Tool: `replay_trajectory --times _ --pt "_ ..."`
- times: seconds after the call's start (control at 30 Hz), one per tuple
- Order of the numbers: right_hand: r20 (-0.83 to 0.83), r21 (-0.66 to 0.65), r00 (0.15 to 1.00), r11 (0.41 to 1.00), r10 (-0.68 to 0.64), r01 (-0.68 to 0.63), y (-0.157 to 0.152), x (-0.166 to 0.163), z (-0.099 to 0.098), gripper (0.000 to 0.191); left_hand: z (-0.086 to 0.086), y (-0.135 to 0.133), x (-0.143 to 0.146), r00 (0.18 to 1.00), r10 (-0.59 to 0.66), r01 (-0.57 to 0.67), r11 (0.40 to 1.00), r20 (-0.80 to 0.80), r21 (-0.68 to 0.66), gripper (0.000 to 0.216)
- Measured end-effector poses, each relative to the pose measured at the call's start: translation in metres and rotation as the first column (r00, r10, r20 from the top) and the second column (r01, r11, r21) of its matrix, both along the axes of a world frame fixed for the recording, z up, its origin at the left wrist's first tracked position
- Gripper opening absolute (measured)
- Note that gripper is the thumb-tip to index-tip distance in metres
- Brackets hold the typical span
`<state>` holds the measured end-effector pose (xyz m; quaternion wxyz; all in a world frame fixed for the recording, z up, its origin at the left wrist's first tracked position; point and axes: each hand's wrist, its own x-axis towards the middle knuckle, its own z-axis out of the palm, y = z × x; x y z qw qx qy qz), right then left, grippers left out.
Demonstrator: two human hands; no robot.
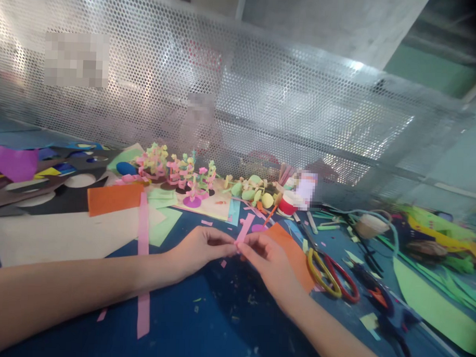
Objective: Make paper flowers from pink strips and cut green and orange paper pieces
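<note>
My left hand [202, 250] and my right hand [268, 260] meet above the blue table [225, 313]. Both pinch the lower end of a short pink paper strip [244, 228] that sticks up and away between them. An orange paper sheet [293, 253] lies just under and behind my right hand. A long pink paper strip [143, 258] lies flat on the table beside my left forearm.
Scissors with red and yellow handles [332, 273] lie right of my right hand. Small paper flower figures [176, 171] stand at the back by a perforated metal screen [240, 105]. Orange paper [114, 197], white sheets [56, 234] and green strips [432, 300] lie about.
</note>
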<state>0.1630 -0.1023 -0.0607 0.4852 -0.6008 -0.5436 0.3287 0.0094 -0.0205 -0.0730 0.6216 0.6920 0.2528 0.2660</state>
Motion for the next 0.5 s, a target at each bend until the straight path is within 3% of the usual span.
replay_trajectory --times 0.07,0.17,0.3,0.37,0.5 --pt "0.030 0.033 0.999 0.999 -0.015 0.014 -0.0003 0.0002 -0.0011 0.016 0.0003 -0.0006 -0.0001 1.000 0.005 -0.005 1.000 0.003 -0.003 0.020" --pt "0.198 0.229 0.973 0.970 -0.123 0.076 -0.0027 0.0020 0.0006 0.014 0.0014 -0.0015 -0.0008 1.000 0.004 -0.004 1.000 0.009 0.012 0.019" --pt "0.544 0.449 0.807 0.892 -0.229 -0.049 -0.0062 0.0060 0.0064 0.002 0.0016 -0.0013 -0.0012 1.000 0.012 -0.012 0.999 -0.020 0.043 0.019" --pt "0.611 0.466 0.760 0.877 -0.222 -0.118 -0.0065 0.0076 0.0075 0.007 0.0006 -0.0011 -0.0011 0.999 0.011 -0.008 0.997 -0.042 0.083 0.019" --pt "0.617 0.400 0.767 0.909 -0.175 -0.114 -0.0051 0.0090 0.0061 0.009 0.0008 -0.0032 -0.0017 0.995 0.055 -0.033 0.972 -0.089 0.231 0.020"
